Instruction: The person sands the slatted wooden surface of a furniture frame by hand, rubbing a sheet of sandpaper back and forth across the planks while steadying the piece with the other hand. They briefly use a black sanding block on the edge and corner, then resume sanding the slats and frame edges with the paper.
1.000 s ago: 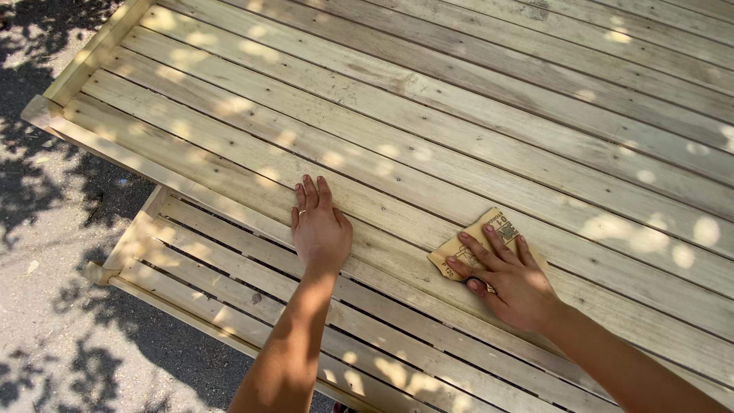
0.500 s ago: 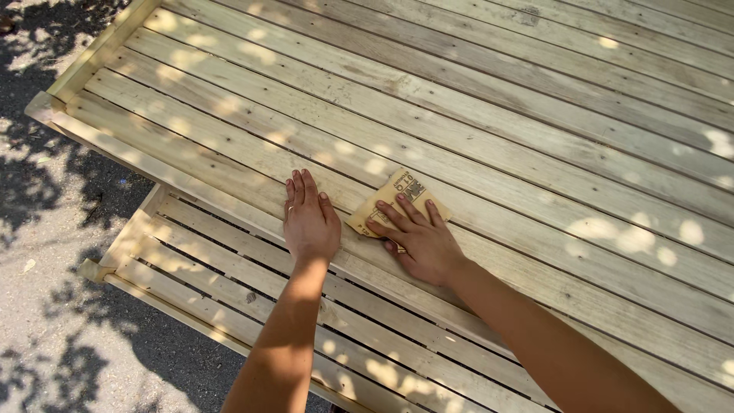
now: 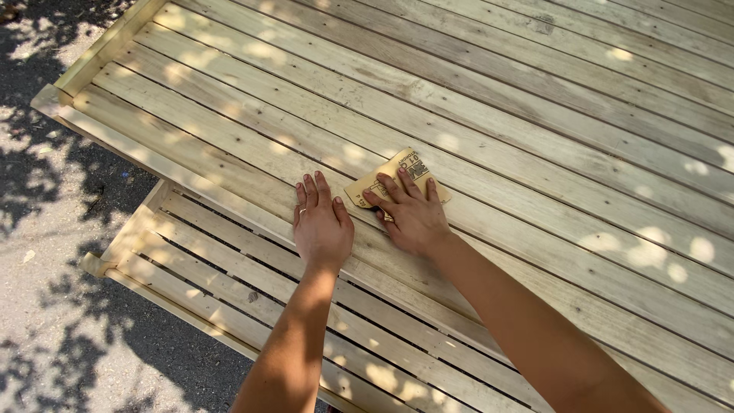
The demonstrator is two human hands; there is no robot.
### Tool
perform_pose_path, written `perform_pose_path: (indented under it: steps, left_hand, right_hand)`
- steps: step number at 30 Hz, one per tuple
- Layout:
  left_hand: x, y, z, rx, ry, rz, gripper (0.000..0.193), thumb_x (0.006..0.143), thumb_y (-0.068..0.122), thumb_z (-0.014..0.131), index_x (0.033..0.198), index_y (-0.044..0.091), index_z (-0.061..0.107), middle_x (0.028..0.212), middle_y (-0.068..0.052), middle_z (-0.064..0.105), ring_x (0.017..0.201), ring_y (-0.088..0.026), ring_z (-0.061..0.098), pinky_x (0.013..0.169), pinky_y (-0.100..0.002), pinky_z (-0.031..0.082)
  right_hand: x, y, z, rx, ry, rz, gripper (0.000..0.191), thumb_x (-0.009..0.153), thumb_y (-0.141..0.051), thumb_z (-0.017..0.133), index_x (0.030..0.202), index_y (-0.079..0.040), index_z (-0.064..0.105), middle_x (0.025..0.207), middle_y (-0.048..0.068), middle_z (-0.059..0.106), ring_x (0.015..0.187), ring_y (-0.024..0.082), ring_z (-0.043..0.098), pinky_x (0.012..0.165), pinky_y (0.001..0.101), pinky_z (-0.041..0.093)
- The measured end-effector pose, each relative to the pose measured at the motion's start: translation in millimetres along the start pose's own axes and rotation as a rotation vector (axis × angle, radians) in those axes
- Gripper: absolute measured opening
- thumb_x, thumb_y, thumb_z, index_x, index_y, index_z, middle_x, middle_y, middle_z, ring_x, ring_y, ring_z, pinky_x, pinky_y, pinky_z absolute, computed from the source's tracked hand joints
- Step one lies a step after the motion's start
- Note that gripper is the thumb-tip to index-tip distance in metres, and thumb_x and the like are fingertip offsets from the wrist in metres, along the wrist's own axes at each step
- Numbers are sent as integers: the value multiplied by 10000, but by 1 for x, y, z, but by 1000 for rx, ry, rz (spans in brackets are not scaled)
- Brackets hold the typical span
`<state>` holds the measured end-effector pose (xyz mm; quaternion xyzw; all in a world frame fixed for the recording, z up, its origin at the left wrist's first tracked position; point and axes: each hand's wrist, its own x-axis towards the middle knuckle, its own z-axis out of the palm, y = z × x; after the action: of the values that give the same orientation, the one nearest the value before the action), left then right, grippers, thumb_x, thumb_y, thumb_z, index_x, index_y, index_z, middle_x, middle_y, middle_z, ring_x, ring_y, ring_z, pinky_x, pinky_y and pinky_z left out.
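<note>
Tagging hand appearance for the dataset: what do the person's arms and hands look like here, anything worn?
Both forearms are bare with no sleeves in view. No gloves on either hand. The left hand wears a thin ring on one finger; no watch or wristband shows on it. The right hand also has a bare wrist; whether it carries a ring cannot be told. Nails look short and unpainted. Dappled sunlight falls across both arms.

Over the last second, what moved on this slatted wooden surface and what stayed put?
The right hand, pressing the tan sheet of sandpaper flat, slid it leftward along the pale wooden plank surface, from well apart to close beside the left hand. Nothing was picked up or let go. The left hand stayed flat on the planks, fingers spread, near the edge above the lower slatted wooden shelf.
</note>
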<state>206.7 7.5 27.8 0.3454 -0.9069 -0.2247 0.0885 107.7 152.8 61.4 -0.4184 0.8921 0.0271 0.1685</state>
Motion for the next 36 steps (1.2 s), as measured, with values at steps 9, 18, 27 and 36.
perform_pose_path:
  steps: [9,18,27,36]
  left_hand:
    - [0,-3,4,19,-2,26,612,1041,303,339,1608,93,241,1671,-151,253,1549,-319,194,1227,-456,228]
    - [1,0,-1,-30,-12,-21,616,1028,305,365,1606,130,249,1672,-121,254,1549,-312,199,1217,-463,239]
    - [0,-1,-2,-22,14,18,617,1023,240,360,1612,107,228,1681,-139,227,1550,-311,186,1226,-435,225]
    - [0,-3,-1,-140,71,-12,611,1022,216,350,1617,131,244,1685,-121,252,1553,-304,214,1215,-434,278]
  right_hand:
    - [-97,40,17,-148,-19,-77,595,1001,-362,410,1588,-354,315,1705,-94,172,1574,287,61,1192,659,48]
    - [43,-29,-1,-75,107,-158,648,944,-317,554,1556,-206,370,1667,-90,267,1561,240,133,1222,639,66]
    - [-93,24,13,-79,-60,-125,705,954,-271,471,1636,-302,296,1689,-129,257,1542,224,90,1191,679,8]
    - [30,-68,-8,5,-65,-182,621,974,-419,510,1555,-294,330,1669,-114,218,1566,255,75,1213,674,-5]
